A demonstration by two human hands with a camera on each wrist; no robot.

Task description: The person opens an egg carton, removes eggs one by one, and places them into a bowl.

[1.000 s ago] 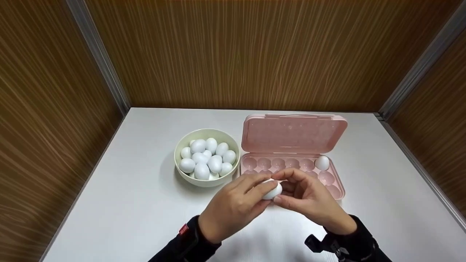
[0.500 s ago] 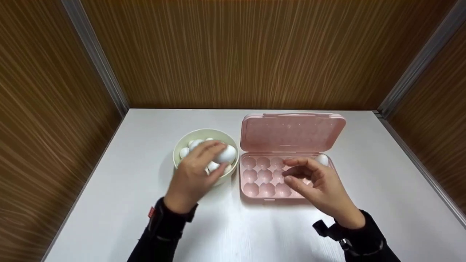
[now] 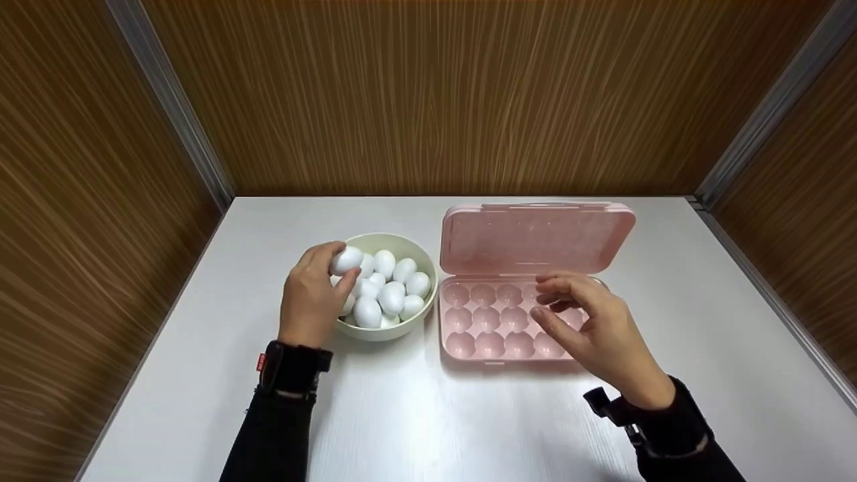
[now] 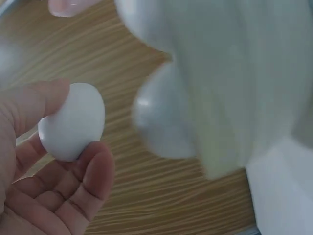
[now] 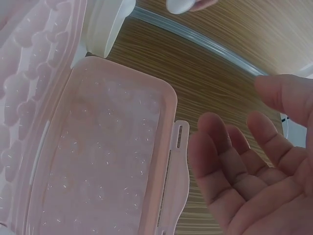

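Observation:
My left hand (image 3: 340,269) is at the left rim of a cream bowl (image 3: 402,239) that holds several white eggs (image 3: 392,298). Its thumb and fingers pinch one white egg (image 3: 348,259), and the left wrist view shows that egg (image 4: 73,122) held at the fingertips (image 4: 93,166). A pink egg box lies open to the right of the bowl, with its lid (image 3: 535,237) standing up behind its cupped tray (image 3: 485,321). My right hand (image 3: 562,304) hovers over the tray's right cups and hides them. Its fingers are loosely curled. The right wrist view shows its palm (image 5: 244,166) empty.
The bowl and box sit on a white table (image 3: 415,415) enclosed by wood-grain walls (image 3: 428,94) at the back and on both sides. The tray cups that show hold no eggs. Bare tabletop lies in front of both hands and to the far left and right.
The hands have parted from in front of the box. The left hand carried the egg left across the bowl to its left rim. The right hand rose over the tray's right cups.

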